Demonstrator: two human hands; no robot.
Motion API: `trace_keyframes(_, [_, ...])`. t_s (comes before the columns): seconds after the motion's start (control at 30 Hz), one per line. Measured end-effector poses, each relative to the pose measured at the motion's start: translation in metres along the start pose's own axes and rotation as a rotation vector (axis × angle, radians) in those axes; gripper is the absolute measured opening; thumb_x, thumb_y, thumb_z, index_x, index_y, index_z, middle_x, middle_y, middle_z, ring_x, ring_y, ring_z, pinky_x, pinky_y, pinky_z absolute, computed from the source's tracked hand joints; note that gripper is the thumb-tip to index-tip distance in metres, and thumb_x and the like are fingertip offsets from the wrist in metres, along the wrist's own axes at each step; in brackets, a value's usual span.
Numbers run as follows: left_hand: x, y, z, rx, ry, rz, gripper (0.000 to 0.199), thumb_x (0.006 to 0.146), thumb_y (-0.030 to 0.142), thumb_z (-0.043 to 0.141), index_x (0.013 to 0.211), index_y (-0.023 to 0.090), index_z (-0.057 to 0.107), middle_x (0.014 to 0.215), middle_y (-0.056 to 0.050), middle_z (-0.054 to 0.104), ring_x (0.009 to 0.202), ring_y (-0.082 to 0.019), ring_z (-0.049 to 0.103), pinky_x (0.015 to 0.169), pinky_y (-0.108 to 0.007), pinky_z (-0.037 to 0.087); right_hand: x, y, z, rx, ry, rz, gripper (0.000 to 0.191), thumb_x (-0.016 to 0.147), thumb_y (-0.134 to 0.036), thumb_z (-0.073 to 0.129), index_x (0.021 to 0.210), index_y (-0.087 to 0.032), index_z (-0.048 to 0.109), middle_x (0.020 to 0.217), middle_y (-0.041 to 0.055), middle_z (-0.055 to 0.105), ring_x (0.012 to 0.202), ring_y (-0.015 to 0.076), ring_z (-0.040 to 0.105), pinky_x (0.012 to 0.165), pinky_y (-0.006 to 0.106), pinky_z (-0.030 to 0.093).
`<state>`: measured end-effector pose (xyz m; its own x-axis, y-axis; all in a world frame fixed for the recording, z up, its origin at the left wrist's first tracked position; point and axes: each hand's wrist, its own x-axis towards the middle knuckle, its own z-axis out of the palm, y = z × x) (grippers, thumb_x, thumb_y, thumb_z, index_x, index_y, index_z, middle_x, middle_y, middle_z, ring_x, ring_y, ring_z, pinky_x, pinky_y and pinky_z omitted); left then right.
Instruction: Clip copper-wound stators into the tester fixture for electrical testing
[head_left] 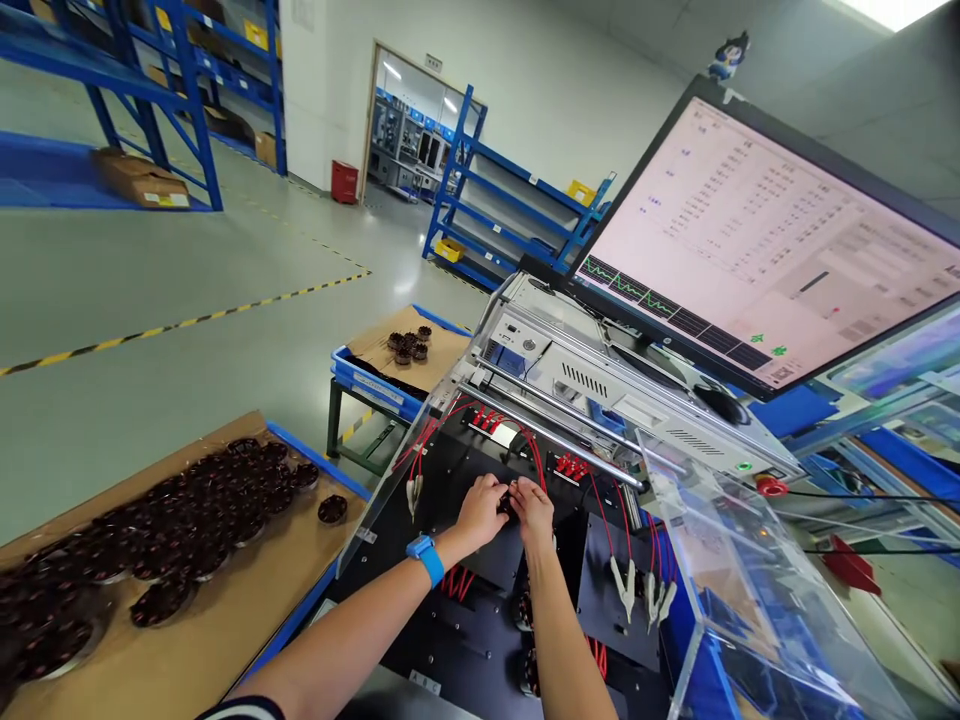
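A small dark part [505,506] sits between the two hands, above the black fixture plate [465,630] on the bench. The left hand [481,510] seems to grasp it from nine o'clock; the right hand [532,511] meets it from three, fingers bent, though whether they pinch it I cannot tell. The step in hand looks like close fingertip work on this part; the next move calls for a steady left hold and precise right fingertips. Pale clips [413,496] hang at nine o'clock, more clips [624,588] at four. Dark round parts [523,607] show at six, a loaded tray [247,640] lies toward eight, and a monitor [772,240] stands at two.
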<state>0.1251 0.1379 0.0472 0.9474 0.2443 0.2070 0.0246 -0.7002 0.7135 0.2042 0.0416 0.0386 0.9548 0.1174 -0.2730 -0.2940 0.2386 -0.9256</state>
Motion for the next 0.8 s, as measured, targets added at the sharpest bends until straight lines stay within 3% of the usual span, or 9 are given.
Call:
trace_keyframes(0.4, [0.001, -0.004, 0.003, -0.067, 0.02, 0.005, 0.038, 0.065, 0.013, 0.065, 0.101, 0.019, 0.059, 0.098, -0.004, 0.052, 0.093, -0.019, 0.046, 0.085, -0.032, 0.043, 0.002, -0.003, 0.004, -0.078, 0.004, -0.049, 0.039, 0.043, -0.038, 0.08, 0.07, -0.016, 0.063, 0.068, 0.0036, 0.067, 0.059, 0.0137, 0.061, 0.045, 0.019, 0.045])
trace_keyframes(0.6, [0.001, -0.005, 0.005, -0.086, 0.011, 0.001, 0.038, 0.065, 0.014, 0.067, 0.102, 0.021, 0.059, 0.097, -0.003, 0.052, 0.093, -0.018, 0.046, 0.084, -0.032, 0.043, 0.004, -0.013, 0.004, -0.381, -0.08, -0.165, 0.037, 0.05, -0.044, 0.073, 0.069, -0.014, 0.064, 0.062, 0.0029, 0.065, 0.053, 0.0109, 0.056, 0.044, 0.019, 0.043])
trace_keyframes(0.8, [0.002, -0.006, 0.005, -0.07, 0.016, 0.013, 0.04, 0.064, 0.014, 0.067, 0.103, 0.02, 0.058, 0.097, -0.003, 0.052, 0.091, -0.019, 0.045, 0.083, -0.032, 0.043, 0.006, -0.024, 0.005, -0.499, -0.139, -0.121, 0.036, 0.044, -0.043, 0.076, 0.054, -0.012, 0.06, 0.046, -0.0008, 0.054, 0.042, 0.0081, 0.047, 0.037, 0.017, 0.036])
